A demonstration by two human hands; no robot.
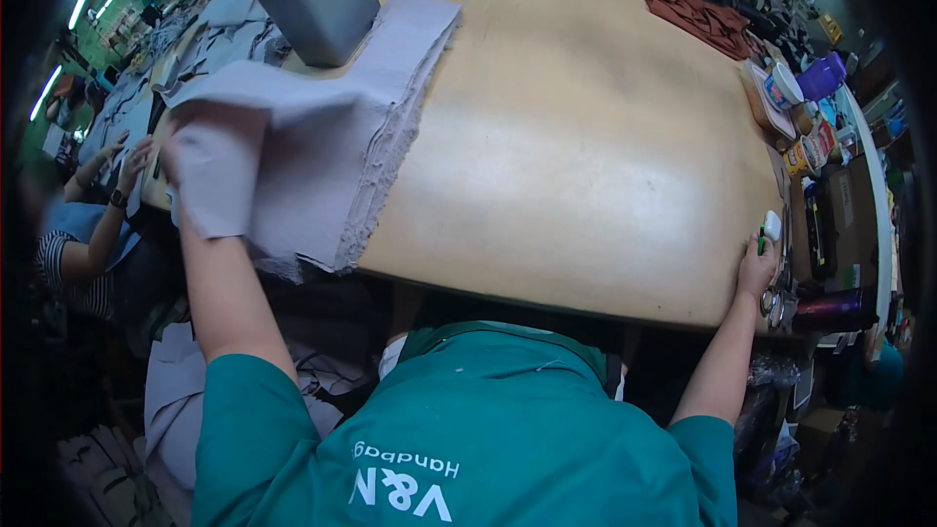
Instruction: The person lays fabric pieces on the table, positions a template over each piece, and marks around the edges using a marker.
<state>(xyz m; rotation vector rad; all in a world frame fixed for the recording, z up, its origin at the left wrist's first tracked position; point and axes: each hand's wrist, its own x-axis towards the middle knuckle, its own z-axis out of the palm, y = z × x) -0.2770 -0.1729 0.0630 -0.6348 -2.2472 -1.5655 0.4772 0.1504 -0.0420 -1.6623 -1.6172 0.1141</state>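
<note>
My left hand (173, 158) is at the left edge of a stack of greyish-lilac fabric (390, 68), gripping the turned-up corner of a fabric piece (223, 171). That piece is lifted and folded over, blurred by motion, and it covers most of the fingers. Rough, frayed edges run down the stack's right side. At the table's right edge, my right hand (755, 270) is closed around a thin green pen-like tool (761, 240). Just beyond its fingertips lies a small white rounded object (772, 225).
A grey metal-like bin (317, 2) stands at the stack's far end on the wooden table (547, 156). Brown cloth (673, 0) lies at the far right edge. Tubs and a purple container (822, 76) line the right side. Another person's hands (132, 161) are at left.
</note>
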